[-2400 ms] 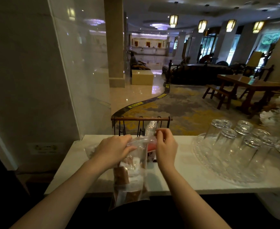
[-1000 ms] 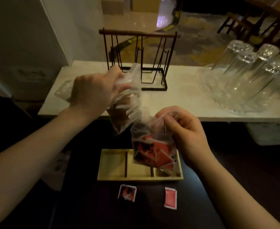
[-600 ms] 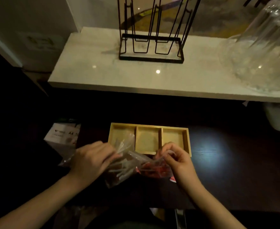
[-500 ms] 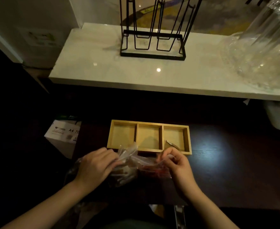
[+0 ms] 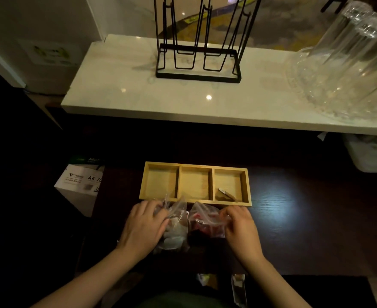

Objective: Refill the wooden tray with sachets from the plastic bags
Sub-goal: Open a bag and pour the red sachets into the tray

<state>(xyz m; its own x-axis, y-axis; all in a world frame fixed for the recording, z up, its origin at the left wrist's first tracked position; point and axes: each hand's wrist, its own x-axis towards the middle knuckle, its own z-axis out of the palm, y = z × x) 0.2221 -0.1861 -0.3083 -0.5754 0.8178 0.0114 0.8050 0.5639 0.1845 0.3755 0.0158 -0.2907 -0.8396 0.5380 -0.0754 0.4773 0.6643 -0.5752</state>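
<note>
Wooden tray (image 5: 195, 167) with three compartments sits on a dark table (image 5: 294, 218), its long side running left to right, directly beyond two clear plastic bags. Left and middle compartments look empty; the right one holds a single small sachet (image 5: 226, 194). The left hand (image 5: 144, 226) grips the bag of pale and brown sachets (image 5: 175, 227), fingers curled over its top. The right hand (image 5: 241, 227) pinches the bag of red sachets (image 5: 206, 221) at its upper edge. Both bags rest on the table just short of the tray's near wall, so sachets would travel a short way forward; the left hand lies nearer the left compartment, the right hand nearer the right one. A white box (image 5: 81, 185) at left reads "A4 70". Behind, a pale counter (image 5: 138, 96) carries a black wire rack (image 5: 197, 73) and upturned glasses (image 5: 349, 63)
</note>
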